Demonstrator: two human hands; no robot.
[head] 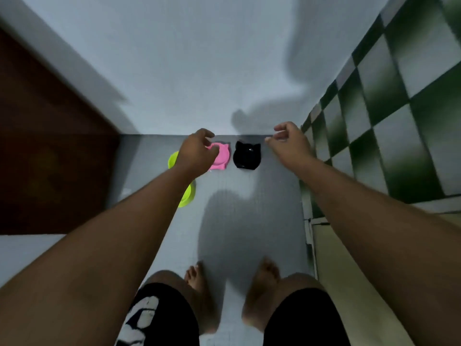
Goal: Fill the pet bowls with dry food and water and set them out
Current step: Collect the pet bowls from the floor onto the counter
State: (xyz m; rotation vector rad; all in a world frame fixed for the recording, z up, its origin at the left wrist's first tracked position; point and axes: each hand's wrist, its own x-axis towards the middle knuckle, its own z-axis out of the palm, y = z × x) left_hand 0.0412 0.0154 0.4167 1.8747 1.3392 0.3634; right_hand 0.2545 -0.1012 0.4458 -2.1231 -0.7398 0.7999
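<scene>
Three pet bowls stand on the grey floor [249,221] by the far wall. A pink cat-eared bowl [220,157] sits in the middle, a black cat-eared bowl [247,155] just right of it, and a lime green double bowl [187,193] to the left, mostly hidden under my left forearm. My left hand [197,152] hovers above the pink bowl's left side, fingers curled and apart, holding nothing. Right of the black bowl, my right hand [289,142] is raised with loosely curled fingers and nothing in it. The bowls' contents cannot be made out.
A dark brown door [50,158] fills the left side. A green and white checkered tiled wall [399,108] runs along the right, with a raised step [349,270] below it. My bare feet [199,278] stand on the floor near the bottom.
</scene>
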